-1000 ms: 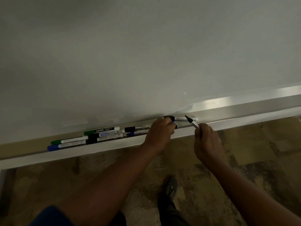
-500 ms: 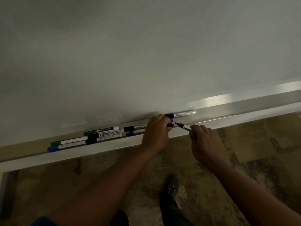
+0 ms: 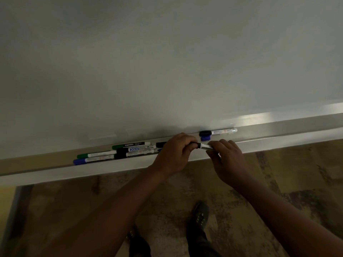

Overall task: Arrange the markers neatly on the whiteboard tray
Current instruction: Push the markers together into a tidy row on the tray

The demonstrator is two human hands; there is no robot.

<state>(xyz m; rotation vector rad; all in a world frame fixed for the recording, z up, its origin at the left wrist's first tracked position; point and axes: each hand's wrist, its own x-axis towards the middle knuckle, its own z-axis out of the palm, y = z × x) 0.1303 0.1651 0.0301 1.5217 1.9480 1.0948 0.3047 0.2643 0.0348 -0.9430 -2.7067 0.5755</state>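
The black cap [image 3: 194, 145] pinched in the left hand [image 3: 173, 154] now meets the marker [image 3: 206, 146] gripped by the right hand [image 3: 225, 158]; it can rejoin the tray [image 3: 278, 140].

A cluster of markers [image 3: 118, 153] is lying in the whiteboard tray [image 3: 278, 134], left of a lone marker [image 3: 219, 132].

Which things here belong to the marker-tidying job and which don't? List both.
Job: black marker gripped by left hand and right hand; grouped markers; lone marker; blue cap; tray.
Not job: whiteboard; shoes; floor.
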